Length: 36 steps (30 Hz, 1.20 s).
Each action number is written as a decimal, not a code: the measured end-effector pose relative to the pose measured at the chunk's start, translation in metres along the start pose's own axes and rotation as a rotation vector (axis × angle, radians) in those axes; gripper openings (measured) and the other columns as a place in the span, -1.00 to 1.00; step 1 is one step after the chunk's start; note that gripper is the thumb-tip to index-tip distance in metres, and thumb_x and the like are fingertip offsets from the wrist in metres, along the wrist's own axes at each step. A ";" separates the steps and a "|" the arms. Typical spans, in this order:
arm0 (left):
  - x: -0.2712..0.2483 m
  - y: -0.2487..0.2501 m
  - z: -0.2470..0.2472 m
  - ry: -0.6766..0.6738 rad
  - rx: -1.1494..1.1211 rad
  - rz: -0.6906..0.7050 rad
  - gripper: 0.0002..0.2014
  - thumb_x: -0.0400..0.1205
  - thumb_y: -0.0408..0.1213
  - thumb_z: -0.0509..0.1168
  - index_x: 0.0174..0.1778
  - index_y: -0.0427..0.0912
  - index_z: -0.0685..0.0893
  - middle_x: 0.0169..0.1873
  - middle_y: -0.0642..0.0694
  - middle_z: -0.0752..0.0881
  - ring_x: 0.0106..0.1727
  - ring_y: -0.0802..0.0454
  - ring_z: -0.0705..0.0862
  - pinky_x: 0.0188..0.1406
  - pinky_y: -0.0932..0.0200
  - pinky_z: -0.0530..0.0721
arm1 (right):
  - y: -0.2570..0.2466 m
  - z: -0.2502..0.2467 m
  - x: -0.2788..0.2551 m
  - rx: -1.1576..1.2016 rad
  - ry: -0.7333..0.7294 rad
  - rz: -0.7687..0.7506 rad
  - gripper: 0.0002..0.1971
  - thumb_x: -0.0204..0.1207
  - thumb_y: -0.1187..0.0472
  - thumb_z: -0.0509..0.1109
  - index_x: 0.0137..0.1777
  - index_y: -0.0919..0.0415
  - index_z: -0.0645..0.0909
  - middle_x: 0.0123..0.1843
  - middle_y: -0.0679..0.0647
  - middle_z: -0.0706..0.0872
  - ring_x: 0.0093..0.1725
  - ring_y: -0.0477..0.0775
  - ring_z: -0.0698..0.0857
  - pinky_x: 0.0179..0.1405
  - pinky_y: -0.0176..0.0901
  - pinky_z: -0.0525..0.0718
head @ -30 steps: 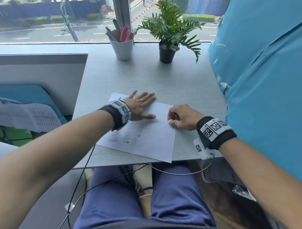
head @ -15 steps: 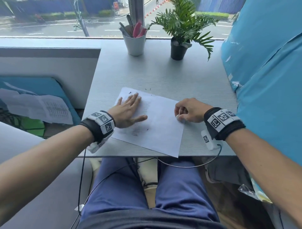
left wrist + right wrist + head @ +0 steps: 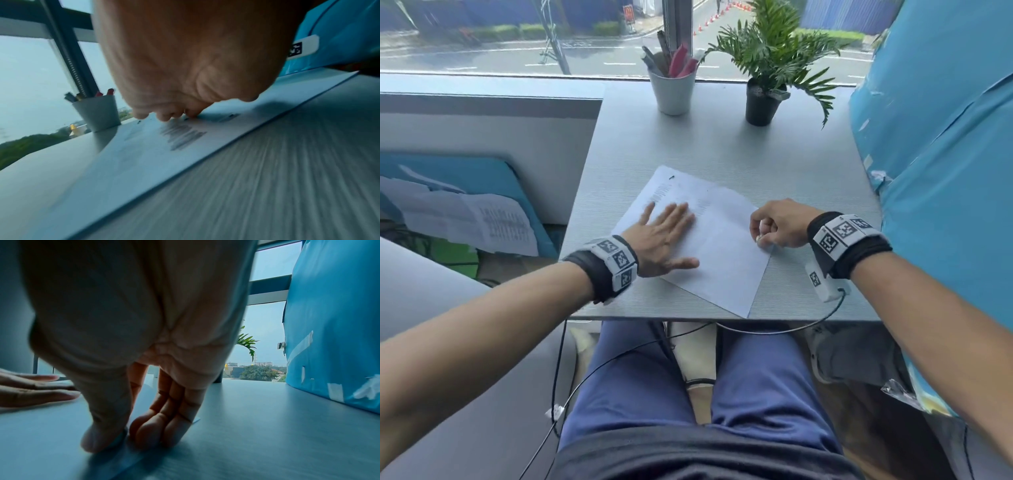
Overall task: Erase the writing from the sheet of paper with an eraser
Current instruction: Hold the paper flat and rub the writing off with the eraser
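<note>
The sheet of paper (image 3: 709, 236) lies skewed on the tabletop (image 3: 722, 147), its long axis running from the white cup (image 3: 674, 92) toward the near edge. The left hand (image 3: 659, 236) presses flat and open on the sheet's cup-side half, with the blurred, unreadable writing (image 3: 182, 138) beneath and just beyond it. The right hand (image 3: 779, 224), at the sheet's far-side edge, has its grip pinched on a small pale eraser (image 3: 759, 238); the writing lies leftward of it, and no label is legible.

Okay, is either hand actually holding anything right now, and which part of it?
The right hand pinches a small white eraser, mostly hidden between thumb and fingers. The left hand holds nothing; it presses flat on the sheet of paper.
</note>
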<state>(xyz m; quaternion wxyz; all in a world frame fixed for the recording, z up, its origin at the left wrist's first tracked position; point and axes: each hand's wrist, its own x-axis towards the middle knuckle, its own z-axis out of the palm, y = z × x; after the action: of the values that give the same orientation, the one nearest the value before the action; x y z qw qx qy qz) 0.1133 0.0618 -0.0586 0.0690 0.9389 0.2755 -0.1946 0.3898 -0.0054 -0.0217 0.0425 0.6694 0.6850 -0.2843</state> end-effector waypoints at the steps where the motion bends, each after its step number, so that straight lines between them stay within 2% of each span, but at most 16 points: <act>1: 0.001 0.007 -0.001 0.032 0.033 0.060 0.02 0.54 0.54 -0.28 0.74 -0.11 -0.33 0.72 -0.12 -0.33 0.73 -0.04 -0.34 0.70 -0.24 -0.32 | -0.001 0.000 0.000 -0.004 -0.003 0.003 -0.92 0.42 0.22 0.52 -0.15 0.04 0.70 -0.25 -0.07 0.76 -0.22 -0.07 0.68 -0.09 -0.08 0.71; 4: 0.004 0.043 0.003 0.035 0.080 0.479 -0.08 0.60 0.47 -0.24 0.77 -0.04 -0.21 0.75 -0.02 -0.25 0.75 0.01 -0.29 0.69 -0.14 -0.37 | -0.003 0.000 0.000 -0.033 -0.001 0.005 -0.91 0.43 0.23 0.53 -0.15 0.02 0.71 -0.25 -0.08 0.73 -0.22 -0.07 0.66 -0.19 -0.18 0.61; 5: 0.006 0.054 0.005 0.021 0.049 0.573 -0.13 0.63 0.43 -0.19 0.78 0.00 -0.14 0.76 0.03 -0.20 0.75 0.02 -0.26 0.70 -0.13 -0.34 | -0.004 0.000 0.000 -0.036 -0.001 0.005 -0.90 0.43 0.23 0.54 -0.16 0.01 0.71 -0.26 -0.08 0.72 -0.22 -0.07 0.65 -0.23 -0.21 0.56; 7: 0.014 0.058 0.007 0.008 -0.052 0.607 -0.22 0.68 0.35 -0.10 0.78 0.09 -0.08 0.76 0.09 -0.16 0.76 0.02 -0.21 0.71 -0.19 -0.24 | -0.004 -0.001 0.000 -0.035 -0.005 0.007 -0.91 0.43 0.21 0.55 -0.16 0.00 0.72 -0.28 -0.09 0.71 -0.25 -0.09 0.64 -0.31 -0.25 0.50; 10: 0.031 0.031 -0.002 -0.012 -0.065 0.405 -0.20 0.68 0.37 -0.07 0.77 0.15 -0.18 0.74 0.07 -0.26 0.75 -0.02 -0.28 0.70 -0.30 -0.24 | -0.004 -0.001 -0.001 -0.036 0.008 0.010 -0.94 0.42 0.19 0.56 -0.16 0.02 0.74 -0.31 -0.08 0.70 -0.29 -0.10 0.62 -0.31 -0.24 0.54; 13: 0.035 -0.006 -0.011 -0.024 -0.122 0.117 0.01 0.54 0.52 0.05 0.75 0.13 -0.28 0.71 0.05 -0.36 0.73 -0.03 -0.35 0.68 -0.37 -0.23 | -0.006 -0.002 -0.001 -0.039 0.021 0.021 -0.94 0.39 0.19 0.58 -0.20 0.01 0.76 -0.32 -0.08 0.69 -0.28 -0.09 0.63 -0.20 -0.13 0.64; 15: 0.031 -0.023 -0.013 -0.046 -0.178 0.012 0.11 0.45 0.57 0.12 0.73 0.15 -0.32 0.70 0.07 -0.40 0.72 -0.03 -0.39 0.67 -0.36 -0.29 | -0.007 -0.003 -0.001 -0.032 0.025 0.033 -0.93 0.37 0.20 0.59 -0.22 0.01 0.77 -0.32 -0.08 0.71 -0.28 -0.09 0.63 -0.20 -0.11 0.67; 18: 0.026 -0.037 -0.009 -0.046 -0.254 -0.050 0.25 0.32 0.62 0.24 0.72 0.19 -0.35 0.69 0.08 -0.42 0.70 -0.01 -0.43 0.64 -0.30 -0.39 | -0.009 -0.005 -0.001 -0.037 0.020 0.037 -0.92 0.35 0.23 0.60 -0.22 0.03 0.78 -0.30 -0.06 0.74 -0.29 -0.12 0.65 -0.26 -0.19 0.64; 20: 0.024 -0.038 -0.007 -0.035 -0.280 -0.090 0.31 0.25 0.66 0.27 0.73 0.19 -0.34 0.70 0.08 -0.41 0.71 -0.01 -0.42 0.65 -0.31 -0.36 | -0.011 -0.006 -0.001 -0.065 0.013 0.045 -0.93 0.36 0.24 0.59 -0.22 0.05 0.79 -0.29 -0.07 0.76 -0.27 -0.11 0.67 -0.35 -0.27 0.57; 22: 0.022 -0.031 -0.010 -0.032 -0.268 -0.150 0.34 0.23 0.66 0.28 0.75 0.16 -0.29 0.72 0.07 -0.36 0.74 -0.03 -0.35 0.68 -0.35 -0.25 | -0.017 -0.007 0.001 -0.115 0.036 0.050 -0.94 0.36 0.25 0.57 -0.24 0.07 0.77 -0.28 -0.06 0.76 -0.21 -0.04 0.70 -0.35 -0.27 0.55; 24: 0.019 -0.017 -0.014 -0.005 -0.227 -0.217 0.36 0.19 0.68 0.28 0.77 0.11 -0.21 0.75 0.03 -0.26 0.76 -0.09 -0.22 0.67 -0.42 -0.06 | -0.028 -0.007 0.007 -0.082 0.120 0.029 -0.95 0.36 0.26 0.56 -0.23 0.10 0.77 -0.28 -0.04 0.77 -0.20 0.01 0.74 -0.27 -0.25 0.59; 27: 0.017 -0.003 -0.018 0.016 -0.173 -0.240 0.36 0.08 0.74 0.26 0.74 0.26 -0.17 0.76 -0.10 -0.16 0.75 -0.23 -0.11 0.62 -0.47 0.12 | -0.052 -0.001 0.019 0.076 0.256 -0.036 -0.94 0.37 0.30 0.58 -0.18 0.16 0.81 -0.28 0.02 0.79 -0.25 -0.01 0.75 -0.21 -0.26 0.66; 29: 0.017 -0.002 -0.020 -0.059 -0.170 -0.227 0.44 -0.02 0.72 0.34 0.70 0.36 -0.28 0.74 -0.16 -0.27 0.74 -0.30 -0.22 0.61 -0.54 0.04 | -0.066 0.008 0.028 0.154 0.285 -0.060 -0.92 0.36 0.31 0.59 -0.16 0.17 0.83 -0.28 0.03 0.79 -0.28 -0.03 0.73 -0.20 -0.26 0.70; 32: 0.018 -0.004 -0.023 -0.192 -0.209 -0.216 0.62 -0.14 0.53 0.58 0.64 0.37 -0.43 0.68 -0.16 -0.48 0.68 -0.31 -0.45 0.58 -0.58 -0.18 | -0.073 0.019 0.039 0.213 0.319 -0.045 -0.90 0.37 0.28 0.61 -0.12 0.16 0.84 -0.29 -0.05 0.73 -0.28 -0.08 0.70 -0.15 -0.25 0.71; 36: 0.016 -0.004 -0.024 -0.221 -0.251 -0.222 0.67 -0.15 0.39 0.68 0.63 0.36 -0.47 0.63 -0.13 -0.57 0.63 -0.28 -0.55 0.54 -0.51 -0.33 | -0.075 0.022 0.048 0.279 0.382 -0.031 -0.88 0.36 0.26 0.61 -0.11 0.19 0.85 -0.20 0.05 0.83 -0.23 -0.05 0.76 -0.05 -0.25 0.76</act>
<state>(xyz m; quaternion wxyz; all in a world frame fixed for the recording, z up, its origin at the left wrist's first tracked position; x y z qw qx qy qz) 0.1313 0.0789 -0.0437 0.1935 0.8598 0.3900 -0.2669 0.3067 0.0316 -0.0363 -0.1851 0.6999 0.6448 -0.2451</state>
